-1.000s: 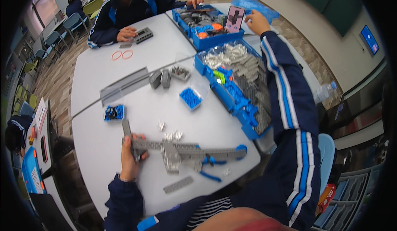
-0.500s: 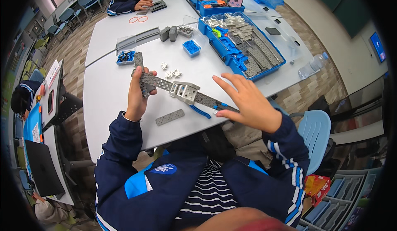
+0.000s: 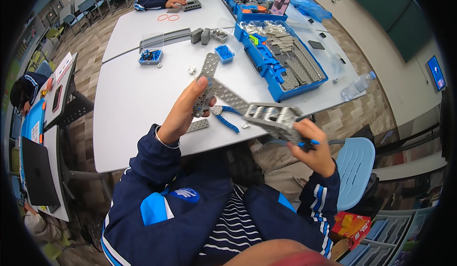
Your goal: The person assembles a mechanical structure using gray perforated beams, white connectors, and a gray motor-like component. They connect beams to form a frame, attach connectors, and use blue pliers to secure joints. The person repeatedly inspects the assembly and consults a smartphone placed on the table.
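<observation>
Between my two hands, above the front of the table, is a grey perforated building-piece assembly (image 3: 231,97). My left hand (image 3: 189,105) is closed round its left end, where a crossing grey plate points upward. My right hand (image 3: 313,147) grips the other end, beside small blue pegs (image 3: 307,145). A boxy light-grey bracket section (image 3: 273,115) sits on the beam nearer my right hand. Below it on the table lie blue-handled pliers (image 3: 225,118), partly hidden by the assembly. A flat grey plate (image 3: 198,125) rests by my left wrist, and a small white connector (image 3: 191,70) lies farther back.
A blue case (image 3: 273,82) of grey and white parts stands at the right, with a second blue case (image 3: 257,16) behind. Small boxes of blue pieces (image 3: 223,52) sit mid-table. A water bottle (image 3: 358,86) lies at the right edge. Across the table, another person's hand (image 3: 176,1) touches a grey block.
My right hand has gone from open beside the beam to gripping its end. The assembly has turned and shifted right, and my left hand has moved right with it, uncovering the pliers.
</observation>
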A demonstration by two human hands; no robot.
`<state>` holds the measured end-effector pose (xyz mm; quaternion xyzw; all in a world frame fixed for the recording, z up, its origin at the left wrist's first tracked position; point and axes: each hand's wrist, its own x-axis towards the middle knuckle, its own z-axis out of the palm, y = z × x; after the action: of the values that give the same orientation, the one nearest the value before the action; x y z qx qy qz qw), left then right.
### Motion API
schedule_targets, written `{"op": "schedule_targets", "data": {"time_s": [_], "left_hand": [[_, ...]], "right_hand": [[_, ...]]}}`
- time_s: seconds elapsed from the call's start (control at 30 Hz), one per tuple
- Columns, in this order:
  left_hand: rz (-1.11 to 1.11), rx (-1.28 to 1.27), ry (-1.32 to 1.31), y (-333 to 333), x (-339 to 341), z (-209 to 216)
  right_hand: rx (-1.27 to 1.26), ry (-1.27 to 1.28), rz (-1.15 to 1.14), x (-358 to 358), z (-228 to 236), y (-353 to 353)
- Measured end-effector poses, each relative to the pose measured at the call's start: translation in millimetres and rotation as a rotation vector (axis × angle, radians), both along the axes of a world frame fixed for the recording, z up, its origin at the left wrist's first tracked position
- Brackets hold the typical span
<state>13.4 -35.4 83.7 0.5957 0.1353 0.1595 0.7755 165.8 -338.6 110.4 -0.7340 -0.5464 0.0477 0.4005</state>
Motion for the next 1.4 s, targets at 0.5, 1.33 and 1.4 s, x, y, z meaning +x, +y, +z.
{"op": "schedule_targets", "data": {"time_s": [0.5, 1.33, 1.4], "left_hand": [[-0.057, -0.017, -0.167, -9, 12, 2], [-0.179, 0.117, -0.177, -20, 6, 9], [-0.149, 0.190, -0.117, -21, 6, 10]], "right_hand": [[-0.004, 0.046, -0.346, -8, -16, -69], [0.082, 0.312, -0.497, -16, -48, -69], [0.075, 0.283, -0.479, -16, -48, -67]]}}
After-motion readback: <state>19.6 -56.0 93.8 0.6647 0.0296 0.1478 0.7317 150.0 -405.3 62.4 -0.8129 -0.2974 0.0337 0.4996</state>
